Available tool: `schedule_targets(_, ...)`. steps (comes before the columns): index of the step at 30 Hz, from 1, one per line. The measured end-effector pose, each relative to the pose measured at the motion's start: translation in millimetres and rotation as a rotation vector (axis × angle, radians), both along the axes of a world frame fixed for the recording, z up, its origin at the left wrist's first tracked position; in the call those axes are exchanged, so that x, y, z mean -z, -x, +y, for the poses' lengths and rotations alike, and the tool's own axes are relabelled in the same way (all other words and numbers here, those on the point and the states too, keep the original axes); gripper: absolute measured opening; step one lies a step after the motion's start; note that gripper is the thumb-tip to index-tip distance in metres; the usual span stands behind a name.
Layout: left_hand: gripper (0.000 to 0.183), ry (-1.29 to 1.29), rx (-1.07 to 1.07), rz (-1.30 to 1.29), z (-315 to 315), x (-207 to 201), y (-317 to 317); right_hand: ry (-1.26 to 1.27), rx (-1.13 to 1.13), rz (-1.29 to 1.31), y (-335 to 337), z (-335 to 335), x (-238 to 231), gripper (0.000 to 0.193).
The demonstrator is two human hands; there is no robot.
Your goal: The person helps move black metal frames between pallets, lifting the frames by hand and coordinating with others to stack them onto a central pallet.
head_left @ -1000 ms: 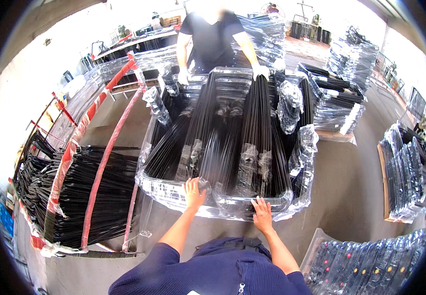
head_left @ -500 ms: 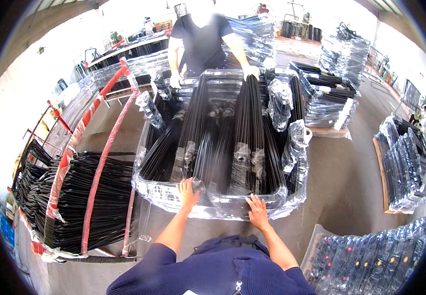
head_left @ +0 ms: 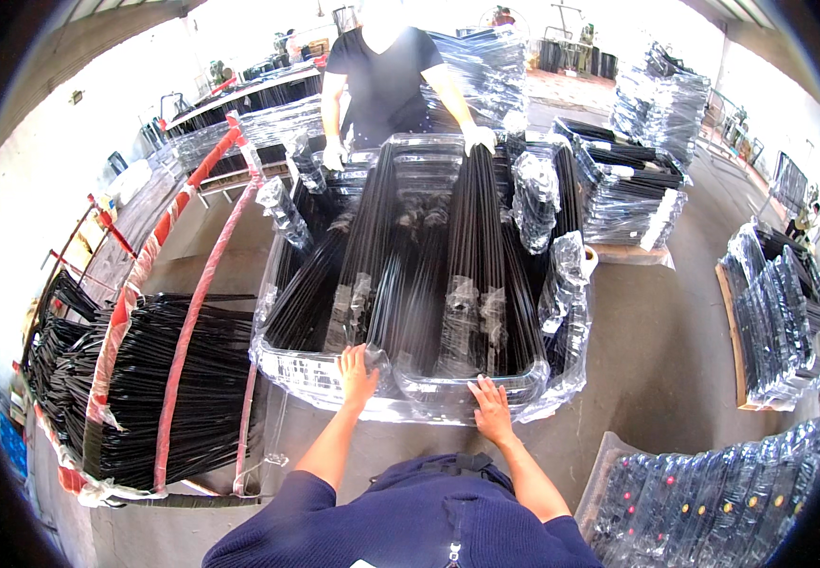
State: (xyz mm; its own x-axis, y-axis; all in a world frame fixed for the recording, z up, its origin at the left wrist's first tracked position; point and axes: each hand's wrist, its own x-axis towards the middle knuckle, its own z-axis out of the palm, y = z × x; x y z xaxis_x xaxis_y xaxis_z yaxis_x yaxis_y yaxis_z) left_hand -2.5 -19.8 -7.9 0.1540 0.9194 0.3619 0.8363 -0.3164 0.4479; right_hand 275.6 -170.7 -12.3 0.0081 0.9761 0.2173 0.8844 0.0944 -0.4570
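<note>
In front of me lies a large stack of black frames wrapped in clear plastic film. Bundles of long thin black rods lie lengthwise inside it, some with wrapped ends. My left hand rests on the near rim, fingers stretched forward over the film. Further right, my right hand lies against the same near edge with its fingers apart. Neither hand grips anything I can see. Across the stack stands a person in a dark top, whose white-gloved hand touches the far end.
To the left, a rack with red-and-white wrapped bars holds many black rods. Wrapped bundles lie at the lower right. Another wrapped stack stands on a pallet at the right, and more film-wrapped goods stand behind.
</note>
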Motion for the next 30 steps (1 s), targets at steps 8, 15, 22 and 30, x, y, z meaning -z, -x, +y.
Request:
schedule_targets(8, 0.068, -0.006, -0.008, 0.004, 0.0, -0.6, -1.2, -0.008, 0.003, 0.007, -0.9, 0.5, 1.6, 0.065)
schedule_targets(15, 0.068, 0.007, -0.015, -0.005, 1.0, 2.2, -0.2, 0.009, 0.003, 0.02, 0.4, 0.8, -0.6, 0.064)
schedule_targets(22, 0.068, -0.002, -0.006, -0.005, -0.2, -0.5, -0.8, -0.001, 0.003, 0.046, 0.4, -0.8, -0.6, 0.064)
schedule_targets(30, 0.068, -0.007, 0.003, -0.002, 0.6, 0.5, 0.1, 0.007, 0.005, 0.052, 1.3, -1.5, -3.4, 0.064)
